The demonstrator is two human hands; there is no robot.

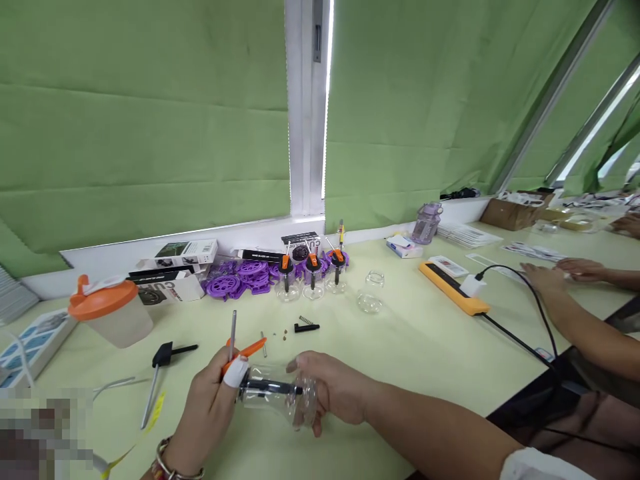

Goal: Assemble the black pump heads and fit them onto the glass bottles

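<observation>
My left hand [213, 403] is closed on the orange-handled top [245, 352] of a small clear glass jar [280, 397], with a metal rod [233, 333] sticking up beside the thumb. My right hand [333, 390] wraps round the jar's rounded bottom and holds it on its side just above the table. A black stem runs inside the jar between the two hands. A white finger cot covers my left thumb tip.
Three finished jars with orange tops [313, 273] stand at the back by purple plastic wheels [245, 277]. An empty jar [371, 293], a black part [306, 327], small screws, a black T-tool [167, 353], an orange-lidded cup [113, 313] and boxes lie about. Another person's arms [575, 313] rest at right near an orange power strip [453, 285].
</observation>
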